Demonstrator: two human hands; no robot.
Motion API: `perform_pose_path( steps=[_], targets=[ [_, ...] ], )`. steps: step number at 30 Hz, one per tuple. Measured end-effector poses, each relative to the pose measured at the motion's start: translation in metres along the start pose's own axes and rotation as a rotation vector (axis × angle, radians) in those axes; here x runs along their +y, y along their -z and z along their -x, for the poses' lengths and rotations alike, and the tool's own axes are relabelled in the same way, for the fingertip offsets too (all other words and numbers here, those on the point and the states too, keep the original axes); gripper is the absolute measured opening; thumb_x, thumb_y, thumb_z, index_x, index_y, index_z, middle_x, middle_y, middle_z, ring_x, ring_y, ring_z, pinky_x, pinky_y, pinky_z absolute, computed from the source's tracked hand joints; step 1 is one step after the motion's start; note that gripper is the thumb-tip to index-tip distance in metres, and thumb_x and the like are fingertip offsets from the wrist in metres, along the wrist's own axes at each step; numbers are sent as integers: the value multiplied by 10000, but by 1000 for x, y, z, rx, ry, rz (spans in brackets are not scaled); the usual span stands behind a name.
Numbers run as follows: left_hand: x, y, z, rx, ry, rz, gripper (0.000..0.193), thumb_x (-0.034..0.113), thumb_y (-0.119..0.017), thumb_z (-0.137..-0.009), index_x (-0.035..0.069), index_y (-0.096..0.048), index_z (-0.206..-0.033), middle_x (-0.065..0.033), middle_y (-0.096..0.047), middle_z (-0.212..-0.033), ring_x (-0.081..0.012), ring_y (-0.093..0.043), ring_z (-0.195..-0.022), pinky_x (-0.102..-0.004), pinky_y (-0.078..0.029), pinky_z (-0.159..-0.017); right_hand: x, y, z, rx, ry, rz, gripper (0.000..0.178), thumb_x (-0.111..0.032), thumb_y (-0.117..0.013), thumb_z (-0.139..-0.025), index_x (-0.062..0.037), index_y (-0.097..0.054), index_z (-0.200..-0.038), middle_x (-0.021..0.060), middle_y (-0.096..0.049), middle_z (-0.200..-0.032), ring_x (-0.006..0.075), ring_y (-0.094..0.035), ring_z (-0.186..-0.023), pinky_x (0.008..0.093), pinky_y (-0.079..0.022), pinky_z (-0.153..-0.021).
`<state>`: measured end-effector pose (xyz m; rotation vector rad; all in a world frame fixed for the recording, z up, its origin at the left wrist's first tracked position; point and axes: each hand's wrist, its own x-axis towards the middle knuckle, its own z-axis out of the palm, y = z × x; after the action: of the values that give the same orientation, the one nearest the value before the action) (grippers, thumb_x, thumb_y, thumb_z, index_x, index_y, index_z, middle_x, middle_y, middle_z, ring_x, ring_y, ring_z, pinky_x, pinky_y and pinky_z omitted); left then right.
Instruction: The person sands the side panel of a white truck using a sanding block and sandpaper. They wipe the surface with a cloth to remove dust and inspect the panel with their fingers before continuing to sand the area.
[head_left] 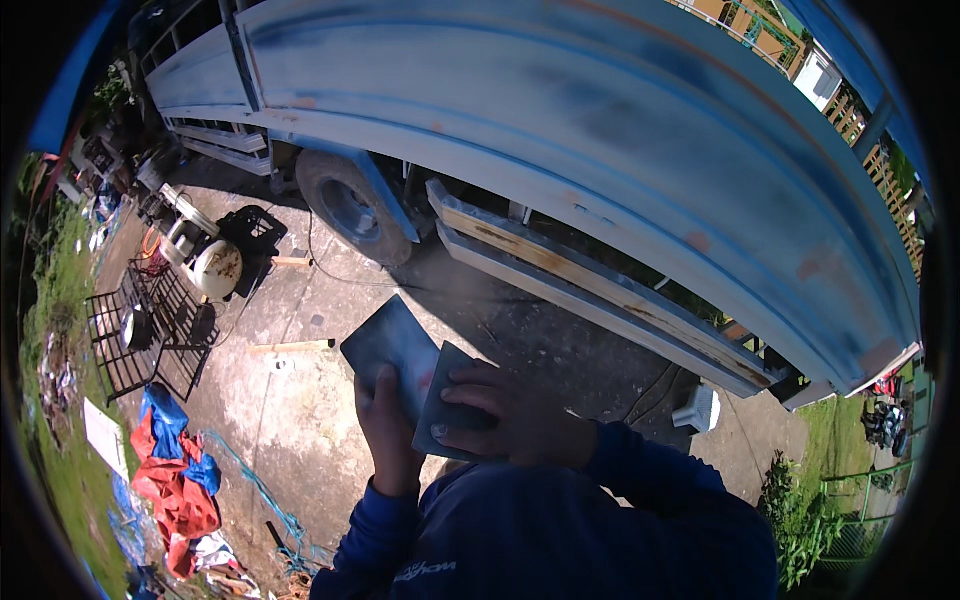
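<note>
My left hand (388, 430) grips a dark blue-grey rectangular sheet (395, 335) by its near edge, thumb on top. It looks like sandpaper, with a pale sheen and a small reddish mark. A second, smaller dark piece (430, 425) overlaps its right side. Over that piece lie the bent fingers of my right hand (510, 415), whose thumb is hidden. Whether the two pieces are joined by a fold, I cannot tell. Both hands are in front of my body, above the concrete. Beyond them stands a truck with a patchy grey and blue side panel (560, 110).
Below the panel are a wheel (350, 205) and long side rails (590, 290). To the left lie a compressor with a rounded tank (217, 270), a black metal rack (120, 345), a wooden stick (292, 347) and a red tarp (165, 470). A white block-like object (698, 408) stands right.
</note>
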<state>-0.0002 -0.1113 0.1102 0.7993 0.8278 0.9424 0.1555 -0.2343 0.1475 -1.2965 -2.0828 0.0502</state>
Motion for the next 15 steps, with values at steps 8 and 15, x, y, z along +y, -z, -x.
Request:
perform_pose_path(
  steps=[8, 15],
  targets=[
    [-2, 14, 8, -39, 88, 123, 290, 92, -524, -983, 11, -513, -1261, -96, -615, -1115, -173, -631, -992, -313, -539, -863, 45, 24, 18, -186, -245, 376, 483, -133, -605, -895, -256, -589, -1362, 93, -497, -1375, 290, -472, -1303, 519, -359, -1134],
    [2, 21, 4, -104, -49, -57, 358, 107, -530, -993, 21, -493, -1339, -78, -609, -1187, -160, -609, -1056, -299, -510, -920, 35, 23, 4, -140, -79, 325, 425, -204, -615, -879, -278, -627, -1297, 16, -530, -1322, 235, -478, -1295, 575, -307, -1166]
  ],
)
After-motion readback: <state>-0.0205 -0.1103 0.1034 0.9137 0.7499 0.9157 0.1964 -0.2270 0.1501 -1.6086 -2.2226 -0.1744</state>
